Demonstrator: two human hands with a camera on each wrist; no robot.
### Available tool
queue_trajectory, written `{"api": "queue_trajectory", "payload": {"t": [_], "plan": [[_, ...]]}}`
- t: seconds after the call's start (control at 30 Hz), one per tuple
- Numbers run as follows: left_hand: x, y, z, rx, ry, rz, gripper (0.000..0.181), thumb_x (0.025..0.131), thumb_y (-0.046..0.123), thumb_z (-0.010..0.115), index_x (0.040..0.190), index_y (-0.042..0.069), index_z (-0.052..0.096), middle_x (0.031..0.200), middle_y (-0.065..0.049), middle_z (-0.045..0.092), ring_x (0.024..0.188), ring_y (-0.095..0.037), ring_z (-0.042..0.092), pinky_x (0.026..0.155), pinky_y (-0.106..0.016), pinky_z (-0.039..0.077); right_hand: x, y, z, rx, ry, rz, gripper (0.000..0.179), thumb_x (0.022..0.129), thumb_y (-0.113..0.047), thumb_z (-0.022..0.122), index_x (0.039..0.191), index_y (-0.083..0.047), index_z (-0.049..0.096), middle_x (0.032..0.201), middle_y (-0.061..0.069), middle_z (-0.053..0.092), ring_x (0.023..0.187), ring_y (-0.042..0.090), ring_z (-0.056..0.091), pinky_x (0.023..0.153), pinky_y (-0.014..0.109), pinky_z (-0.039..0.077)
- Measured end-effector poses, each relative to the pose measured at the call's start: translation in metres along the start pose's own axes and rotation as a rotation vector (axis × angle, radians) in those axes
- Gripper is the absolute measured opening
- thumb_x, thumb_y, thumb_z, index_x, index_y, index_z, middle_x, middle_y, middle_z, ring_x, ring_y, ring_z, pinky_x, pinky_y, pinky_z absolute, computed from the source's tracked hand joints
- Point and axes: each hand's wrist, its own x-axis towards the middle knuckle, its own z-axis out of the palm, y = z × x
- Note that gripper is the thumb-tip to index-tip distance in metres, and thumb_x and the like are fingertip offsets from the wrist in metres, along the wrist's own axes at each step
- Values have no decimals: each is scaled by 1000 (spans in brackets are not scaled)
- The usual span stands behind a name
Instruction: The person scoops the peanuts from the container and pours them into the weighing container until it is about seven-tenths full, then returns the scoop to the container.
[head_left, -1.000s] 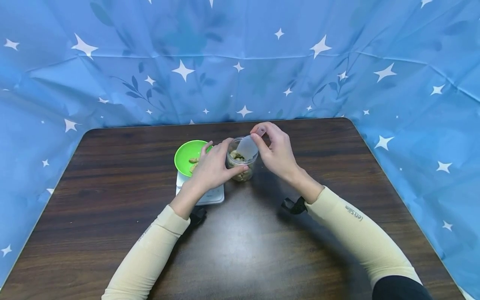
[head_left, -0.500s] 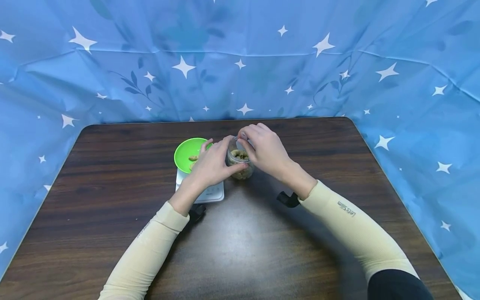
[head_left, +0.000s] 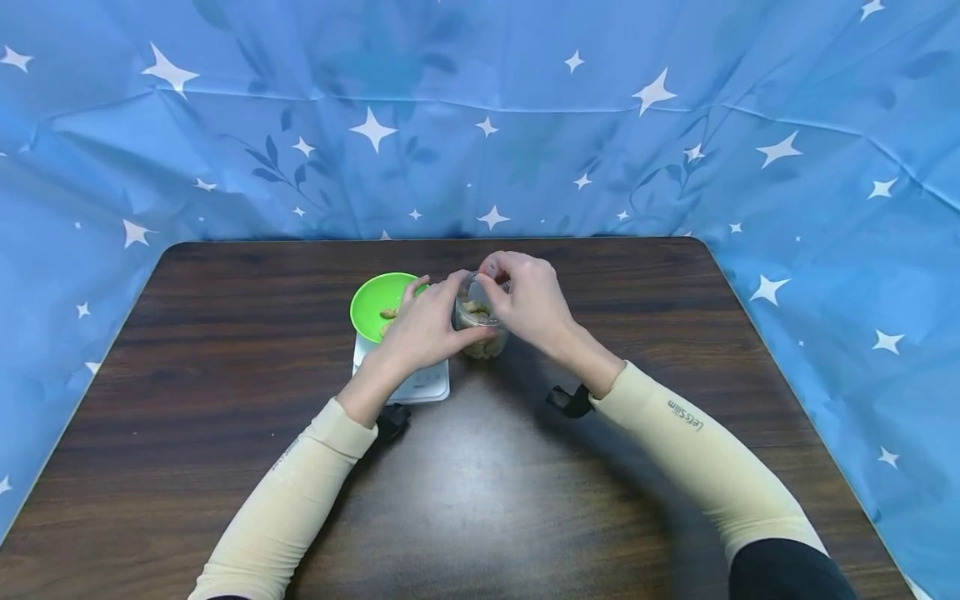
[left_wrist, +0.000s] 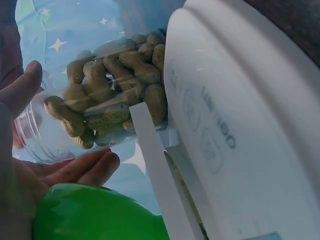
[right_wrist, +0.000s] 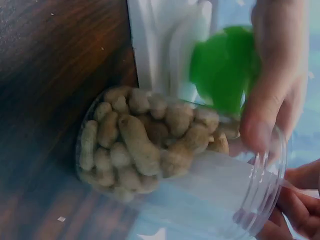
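A clear plastic jar (head_left: 486, 343) of unshelled peanuts (right_wrist: 137, 142) stands on the table. My left hand (head_left: 426, 329) holds it near the rim, thumb on the near side and fingers round the far side. Above the jar's mouth, my right hand (head_left: 534, 304) pinches the handle end of a translucent white scoop (head_left: 480, 292). The scoop's blade is inside the jar and reaches the peanuts in the right wrist view. Left of the jar, a green bowl (head_left: 371, 304) with a few peanuts in it sits on a white kitchen scale (head_left: 432, 385); my left hand partly hides both.
The dark wooden table (head_left: 480, 500) extends in front and to both sides. Behind it hangs a blue curtain (head_left: 480, 108) with white stars. In the left wrist view the scale's white body (left_wrist: 240, 125) stands close beside the jar.
My right hand has moved left over the jar's mouth, and the scoop has shifted with it, now mostly hidden by the hand. My left hand keeps its hold on the jar.
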Motion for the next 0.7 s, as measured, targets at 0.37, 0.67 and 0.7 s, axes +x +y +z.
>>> {"api": "queue_trajectory", "payload": {"t": [0.37,0.67,0.7], "plan": [[0,-1,-5,-1,-31,-6,91,86,60,76,151,4,43,133,-8,66,123,-20,61,118,-54,19,8,-7,-10,68,-3,120,10,98,-8,69,89,-6,72,78,3,68,66,15,61,63,33,48],[0,-2,-6,-18,-44,-12,93,87,60,76,152,3,42,142,-10,60,130,-21,56,119,-53,17,7,-3,-5,152,21,232,10,99,-10,68,91,-6,73,74,3,65,62,16,55,59,31,43],[0,-2,-5,-17,-47,-14,93,87,60,76,152,3,42,143,-10,59,130,-21,56,119,-52,17,6,-1,-5,167,32,259,10,99,-10,68,91,-6,73,72,3,64,61,17,53,58,30,42]]}}
